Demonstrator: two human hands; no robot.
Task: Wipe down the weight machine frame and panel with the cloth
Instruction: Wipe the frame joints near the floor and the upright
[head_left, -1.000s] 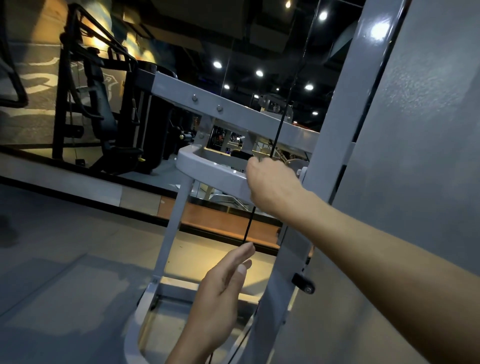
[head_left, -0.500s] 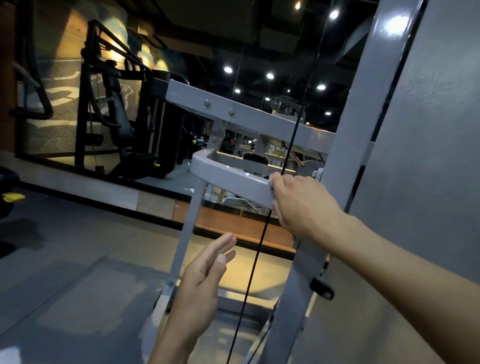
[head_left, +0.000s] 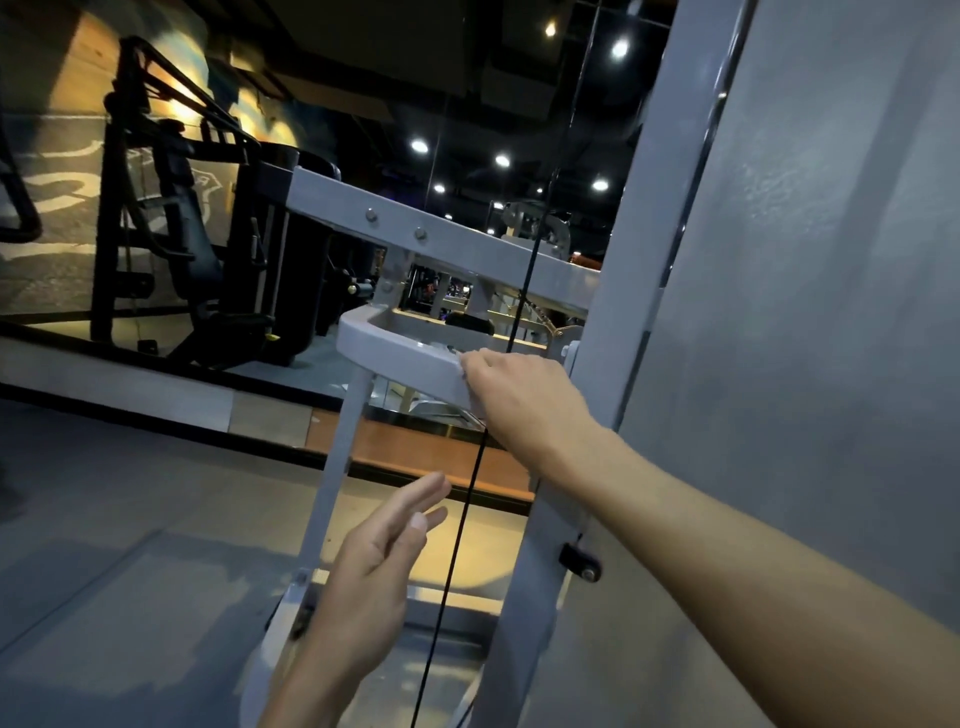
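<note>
**Wiping the lower crossbar**

Right hand (head_left: 519, 395) presses a barely visible cloth (head_left: 464, 375), likely soft and light, onto the rigid crossbar (head_left: 400, 358); best bunched under the fingers. Left hand (head_left: 374, 566) hovers relaxed, empty, beside the cable (head_left: 457, 545).

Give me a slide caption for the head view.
Right hand on the grey curved frame bar; left hand open below.

Glossy grey painted metal frame (head_left: 400, 358); matt, faintly textured panel (head_left: 831, 312).
</note>
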